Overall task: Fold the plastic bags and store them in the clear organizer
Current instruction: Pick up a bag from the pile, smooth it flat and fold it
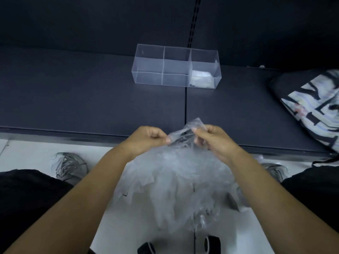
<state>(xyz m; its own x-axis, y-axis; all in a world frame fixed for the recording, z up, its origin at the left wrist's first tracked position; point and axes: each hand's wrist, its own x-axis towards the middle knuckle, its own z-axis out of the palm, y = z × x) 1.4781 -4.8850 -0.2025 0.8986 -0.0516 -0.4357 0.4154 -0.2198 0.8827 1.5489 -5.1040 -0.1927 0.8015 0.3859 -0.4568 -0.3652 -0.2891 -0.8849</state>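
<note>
Bag (180,139) pinched by left hand (146,139), right hand (213,140) | organizer (148,65) beyond

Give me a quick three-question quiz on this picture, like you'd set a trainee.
1. True or false: the clear organizer on the dark shelf is completely empty.
2. How is the clear plastic bag held?
A) pinched at its top by the left hand and the right hand
B) lying flat on the shelf
C) draped over the organizer
3. Short answer: what lies on the shelf at the far right?

Key
1. False: folded bags lie in its right-end compartment.
2. A
3. A black-and-white patterned bag.
</note>
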